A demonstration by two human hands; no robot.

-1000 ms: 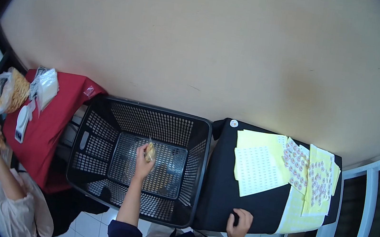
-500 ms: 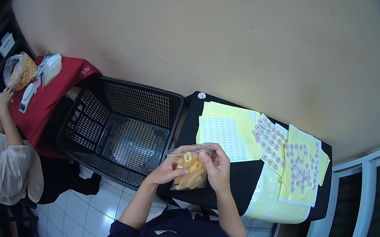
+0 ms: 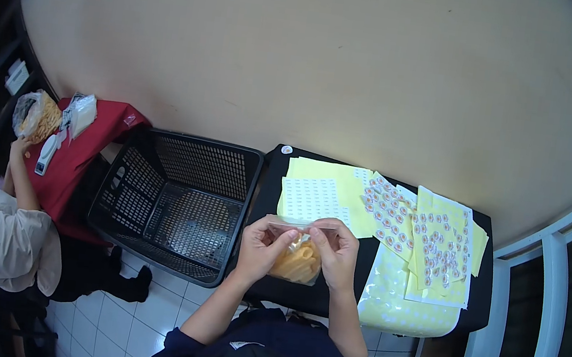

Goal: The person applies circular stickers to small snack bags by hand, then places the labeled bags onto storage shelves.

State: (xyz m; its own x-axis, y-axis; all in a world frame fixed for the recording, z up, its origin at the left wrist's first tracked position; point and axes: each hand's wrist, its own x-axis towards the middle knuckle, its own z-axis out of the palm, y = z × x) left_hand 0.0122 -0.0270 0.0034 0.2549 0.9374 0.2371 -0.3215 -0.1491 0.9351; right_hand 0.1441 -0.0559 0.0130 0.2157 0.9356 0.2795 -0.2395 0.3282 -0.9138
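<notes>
A clear zip bag [image 3: 297, 270] of yellow tube-shaped pasta hangs between my two hands, in front of the black-covered table. My left hand [image 3: 263, 248] pinches the bag's top edge at its left, thumb pointing inward. On the other side my right hand [image 3: 335, 252] grips the same top edge, its thumb close to the left one. Both hands are closed on the bag. Whether the zip is sealed cannot be made out. Just beyond my hands lie yellow sheets with small white labels [image 3: 312, 198] on the black table [image 3: 265, 201].
Left of the table stands a black plastic crate [image 3: 183, 137]. Round printed stickers [image 3: 442, 253] on yellow sheets lie at the right. Farther left, a person [image 3: 8, 232] reaches over a red table [image 3: 90, 153] holding a large bag of pasta [image 3: 41, 119] and a white device [image 3: 46, 156].
My left hand has moved up from the bag's side to its top edge, so both thumbs now meet there. The bag hangs more upright. My view has shifted slightly.
</notes>
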